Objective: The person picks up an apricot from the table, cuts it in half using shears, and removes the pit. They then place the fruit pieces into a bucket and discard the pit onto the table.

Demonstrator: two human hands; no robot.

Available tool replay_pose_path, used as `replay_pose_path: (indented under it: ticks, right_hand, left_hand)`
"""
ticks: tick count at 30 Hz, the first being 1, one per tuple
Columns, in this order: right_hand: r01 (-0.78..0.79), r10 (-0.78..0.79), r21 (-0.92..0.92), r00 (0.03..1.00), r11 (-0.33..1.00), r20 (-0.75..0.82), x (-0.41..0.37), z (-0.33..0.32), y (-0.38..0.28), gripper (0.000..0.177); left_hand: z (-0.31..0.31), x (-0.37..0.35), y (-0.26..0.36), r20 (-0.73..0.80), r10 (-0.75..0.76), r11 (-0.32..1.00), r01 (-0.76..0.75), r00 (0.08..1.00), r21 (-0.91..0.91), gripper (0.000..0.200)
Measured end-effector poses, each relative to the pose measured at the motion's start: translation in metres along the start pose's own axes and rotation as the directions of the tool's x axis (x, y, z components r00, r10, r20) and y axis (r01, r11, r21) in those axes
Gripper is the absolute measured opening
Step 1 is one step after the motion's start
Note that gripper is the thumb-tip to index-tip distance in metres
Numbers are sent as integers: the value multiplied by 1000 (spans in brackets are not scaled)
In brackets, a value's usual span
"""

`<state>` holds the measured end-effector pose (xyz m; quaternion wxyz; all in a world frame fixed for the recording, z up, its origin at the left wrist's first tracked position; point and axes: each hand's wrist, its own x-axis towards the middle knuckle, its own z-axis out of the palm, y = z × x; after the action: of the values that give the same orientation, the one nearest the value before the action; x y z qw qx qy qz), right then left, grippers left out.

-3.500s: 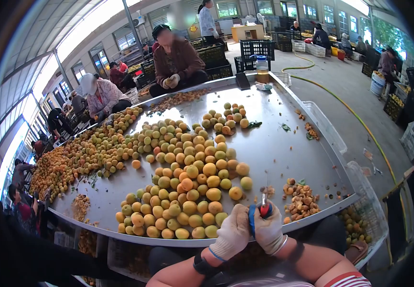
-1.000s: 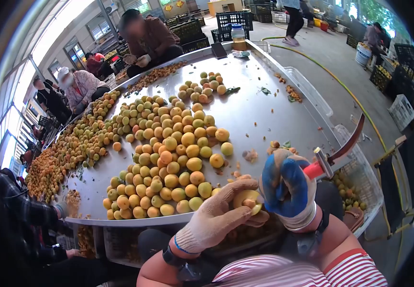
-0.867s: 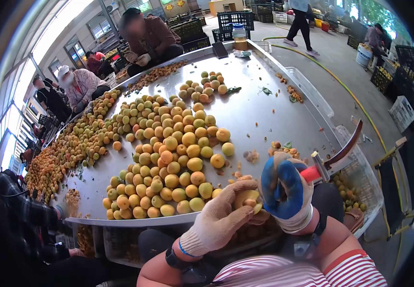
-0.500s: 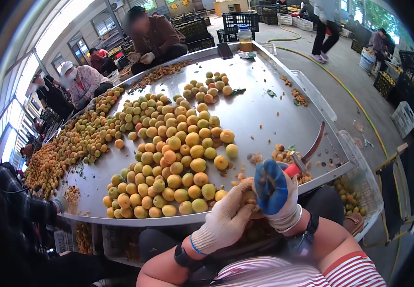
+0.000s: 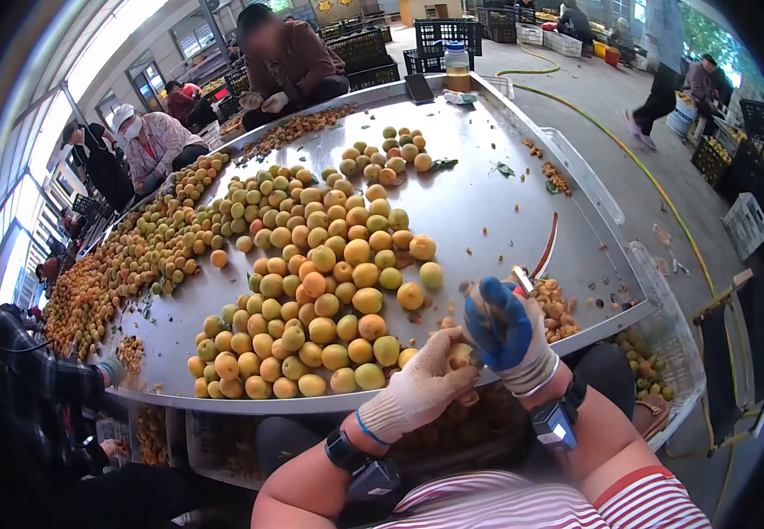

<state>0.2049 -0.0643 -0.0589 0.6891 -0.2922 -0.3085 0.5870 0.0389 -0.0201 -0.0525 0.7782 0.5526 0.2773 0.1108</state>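
My left hand [image 5: 419,388], in a cream knit glove, is closed around a small apricot [image 5: 461,356] at the table's near edge. Close beside it, my right hand [image 5: 503,328] wears a white glove with a blue-coated palm. That hand is closed on a curved knife [image 5: 547,247] with a red handle, the blade pointing up and away from me. Many yellow-green and orange apricots [image 5: 338,282] lie heaped on the metal table [image 5: 488,212] left of my hands. Right of the knife sits a small pile of fruit pieces [image 5: 555,310].
A blue-lidded jar [image 5: 457,69] and a dark phone [image 5: 418,89] stand at the table's far end. Co-workers sit along the far and left sides. A clear crate of fruit [image 5: 677,379] is by my right knee, and a yellow hose [image 5: 629,154] crosses the floor.
My right hand has lifted slightly, and the knife blade has swung leftward and now shows its narrow edge. The apricot in my left hand shows more. A walking person at right has moved further right.
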Motion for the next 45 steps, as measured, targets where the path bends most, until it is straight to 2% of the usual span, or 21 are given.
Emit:
replay_pose_path:
  ticks: [2,3,4,6,8,12,15,20,22,24,25,26,28,30,31,32,33,38,41,44,45]
  right_hand:
    - [212,-256,-228,949,950,-185,4,7,16,27]
    - [469,-599,-623,801,626,2,7,8,25,14]
    - [469,-598,-623,802,626,3,6,8,25,14]
    - [115,-209,-295,928,949,-309,0,17,18,13]
    - [75,-115,-132,939,988,-325,-1,24,15,15]
    - [177,-334,-501,911,847,-242,4,34,21,20]
    - [285,-437,-714,899,640,-32,5,36,28,24]
    - [384,-577,-771,816,508,27,11,31,23,23]
    - [-5,-51,-130,903,992,-427,11,36,6,16]
    - [6,36,138,953,990,-300,14,5,11,13]
    - [286,-432,-527,885,801,-176,16,-1,15,13]
    - [420,-671,-893,711,164,211,17,-9,19,16]
    - [328,-564,-880,821,343,86,16,-17,20,24]
    - [376,-651,-915,732,145,198,13,-12,18,22]
    - [376,-651,-915,733,145,198,13,-7,19,22]
    - [333,-505,-617,854,713,-123,11,0,21,16]
    - [172,-181,-55,941,984,-287,11,6,22,11]
    - [57,-189,-350,915,935,-356,13,32,21,24]
    - [247,-453,-658,877,711,-161,18,23,41,23]
    - [178,-331,-531,920,829,-209,18,26,28,20]
    - [129,-228,-319,927,939,-297,16,33,18,26]
  left_hand:
    - [-1,4,-7,-35,12,999,-11,999,45,45]
    - [-1,6,-8,-70,26,996,-19,997,92,45]
    - [0,6,-7,-71,26,996,-20,997,91,45]
    - [3,7,-4,-123,14,968,17,992,250,50]
    - [0,14,-17,-140,104,944,-54,985,325,50]
    - [0,20,-33,-169,499,706,-285,850,648,47]
    - [1,14,-11,-105,217,476,-11,971,880,55]
    - [2,18,-3,-176,160,427,93,971,900,56]
    - [-4,20,-4,-184,324,833,-187,928,521,53]
    - [-10,24,-6,-170,288,881,-191,942,433,47]
    - [-8,21,2,-148,228,928,-170,962,331,48]
    - [-6,19,7,-119,171,964,-141,978,226,49]
    - [-6,21,2,-110,170,971,-148,979,186,48]
    - [-6,24,-7,-104,169,978,-154,980,144,48]
    - [-7,26,-13,-133,226,945,-184,965,271,47]
    - [-7,28,-17,-153,284,896,-205,946,395,47]
    - [-5,27,-16,-153,285,896,-205,946,394,47]
    - [-6,32,-23,-140,496,632,-246,857,735,53]
    - [-14,41,-23,57,545,393,-315,836,864,57]
    - [-14,33,-22,-45,586,539,-348,809,767,55]
    - [-14,32,-16,-152,413,799,-277,898,533,54]
